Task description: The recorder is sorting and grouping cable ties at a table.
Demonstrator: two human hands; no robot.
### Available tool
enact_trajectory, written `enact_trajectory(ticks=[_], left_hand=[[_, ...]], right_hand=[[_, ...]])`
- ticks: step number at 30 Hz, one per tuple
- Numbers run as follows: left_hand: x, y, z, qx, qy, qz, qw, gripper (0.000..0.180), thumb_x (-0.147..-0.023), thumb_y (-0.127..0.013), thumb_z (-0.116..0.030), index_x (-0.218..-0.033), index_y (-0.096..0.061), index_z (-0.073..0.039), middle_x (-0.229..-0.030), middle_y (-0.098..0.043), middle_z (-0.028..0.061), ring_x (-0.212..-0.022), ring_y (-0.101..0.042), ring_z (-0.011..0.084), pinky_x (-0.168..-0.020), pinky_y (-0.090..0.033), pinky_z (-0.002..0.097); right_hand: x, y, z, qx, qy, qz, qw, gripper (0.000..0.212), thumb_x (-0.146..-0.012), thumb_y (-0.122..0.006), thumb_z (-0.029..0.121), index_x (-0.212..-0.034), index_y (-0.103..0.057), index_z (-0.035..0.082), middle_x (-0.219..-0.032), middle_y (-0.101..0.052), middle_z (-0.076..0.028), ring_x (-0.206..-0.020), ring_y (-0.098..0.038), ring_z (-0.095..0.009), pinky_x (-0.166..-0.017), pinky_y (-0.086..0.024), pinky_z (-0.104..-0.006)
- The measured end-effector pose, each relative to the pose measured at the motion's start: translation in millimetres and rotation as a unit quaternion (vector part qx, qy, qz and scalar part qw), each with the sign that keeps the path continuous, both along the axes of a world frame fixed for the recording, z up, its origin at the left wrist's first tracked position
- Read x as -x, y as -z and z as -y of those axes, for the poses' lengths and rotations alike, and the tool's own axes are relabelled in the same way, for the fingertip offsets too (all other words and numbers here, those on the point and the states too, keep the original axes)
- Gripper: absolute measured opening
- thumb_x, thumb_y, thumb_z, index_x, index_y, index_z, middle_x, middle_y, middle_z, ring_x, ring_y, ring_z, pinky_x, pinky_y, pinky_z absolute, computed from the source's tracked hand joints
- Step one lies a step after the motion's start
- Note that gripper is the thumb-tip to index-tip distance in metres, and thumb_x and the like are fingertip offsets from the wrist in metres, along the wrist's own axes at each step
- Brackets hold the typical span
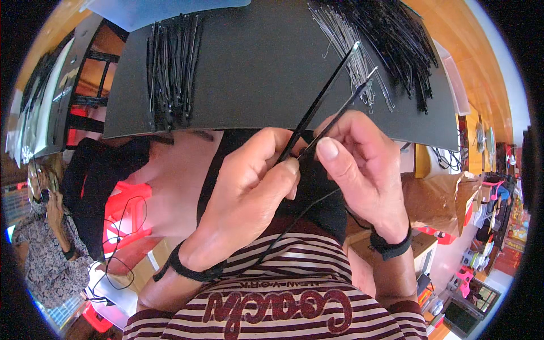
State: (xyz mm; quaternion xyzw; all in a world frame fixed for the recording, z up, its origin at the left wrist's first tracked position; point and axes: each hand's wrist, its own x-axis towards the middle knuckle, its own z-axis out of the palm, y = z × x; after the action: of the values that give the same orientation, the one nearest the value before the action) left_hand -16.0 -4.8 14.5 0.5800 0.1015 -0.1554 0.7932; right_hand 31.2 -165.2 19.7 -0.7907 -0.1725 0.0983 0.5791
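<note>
My left hand (249,195) is closed, thumb against fingers, on a slim black strip (317,102) whose silver tip points up and away to the right. My right hand (365,170) is closed on a second thin dark strip (345,107), which also ends in a small silver tip. The two strips spread apart toward their far ends, and their near ends come together at my left fingertips. Whether they are joined there is hidden. Beyond my right hand, a pile of thin silver wires (354,65) lies on the dark grey table (255,68).
Black strips lie in a row (173,73) at the table's left, and a larger black bundle (399,51) at the far right. A brown paper bag (439,204) stands right of me; a red plastic stool (127,209) is at left. Another person (51,243) sits far left.
</note>
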Motion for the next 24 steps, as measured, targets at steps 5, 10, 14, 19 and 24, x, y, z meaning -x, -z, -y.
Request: enact_trajectory(ticks=[5, 10, 14, 19, 24], left_hand=[[6.0, 9.8, -12.7, -0.018, -0.037, 0.043, 0.998, 0.034, -0.088, -0.048, -0.004, -0.121, -0.047, 0.002, -0.082, -0.055, 0.0025, -0.064, -0.049, 0.0049, -0.052, -0.039, 0.0180], [-1.1, 2.7, -44.9, -0.101, -0.214, 0.144, 0.961, 0.037, -0.086, -0.048, -0.003, -0.122, -0.049, 0.003, -0.088, -0.057, 0.0061, -0.062, -0.048, 0.0073, -0.055, -0.039, 0.0192], [-5.0, -1.7, -87.6, -0.251, -0.241, 0.197, 0.917, 0.034, -0.086, -0.047, -0.002, -0.119, -0.052, 0.005, -0.091, -0.059, 0.0051, -0.070, -0.047, 0.0073, -0.065, -0.037, 0.0184], [-25.5, 14.9, -120.9, -0.261, -0.281, 0.169, 0.908, 0.033, -0.086, -0.047, -0.003, -0.118, -0.053, 0.005, -0.100, -0.061, 0.0072, -0.085, -0.052, 0.0091, -0.074, -0.039, 0.0217], [-31.6, 35.4, -134.5, -0.299, -0.259, 0.162, 0.904, 0.034, -0.087, -0.048, -0.006, -0.118, -0.052, 0.007, -0.113, -0.058, 0.0115, -0.105, -0.053, 0.0169, -0.094, -0.036, 0.0277]], right_hand=[[11.0, -22.0, 10.6, 0.027, -0.185, 0.069, 0.980, 0.016, -0.086, -0.055, 0.016, -0.089, -0.058, 0.000, -0.067, -0.059, -0.005, -0.054, -0.052, -0.010, -0.048, -0.042, -0.0231], [43.5, -59.8, -37.0, -0.262, -0.263, 0.275, 0.887, 0.050, -0.089, -0.053, 0.039, -0.061, -0.056, -0.002, -0.047, -0.042, -0.002, -0.033, -0.038, -0.008, -0.024, -0.027, -0.0222], [73.6, -51.2, -43.6, -0.345, -0.116, 0.212, 0.907, 0.049, -0.088, -0.054, 0.038, -0.062, -0.055, -0.003, -0.048, -0.041, -0.003, -0.032, -0.036, -0.007, -0.025, -0.026, -0.0223], [60.1, -59.6, -46.2, -0.412, -0.164, 0.192, 0.876, 0.046, -0.086, -0.057, 0.036, -0.061, -0.055, -0.003, -0.050, -0.042, -0.004, -0.035, -0.039, -0.008, -0.026, -0.029, -0.0221], [92.3, -48.0, -46.1, -0.476, -0.175, 0.086, 0.857, 0.036, -0.083, -0.063, 0.030, -0.075, -0.057, -0.005, -0.064, -0.052, -0.010, -0.041, -0.047, -0.013, -0.030, -0.036, -0.0208]])
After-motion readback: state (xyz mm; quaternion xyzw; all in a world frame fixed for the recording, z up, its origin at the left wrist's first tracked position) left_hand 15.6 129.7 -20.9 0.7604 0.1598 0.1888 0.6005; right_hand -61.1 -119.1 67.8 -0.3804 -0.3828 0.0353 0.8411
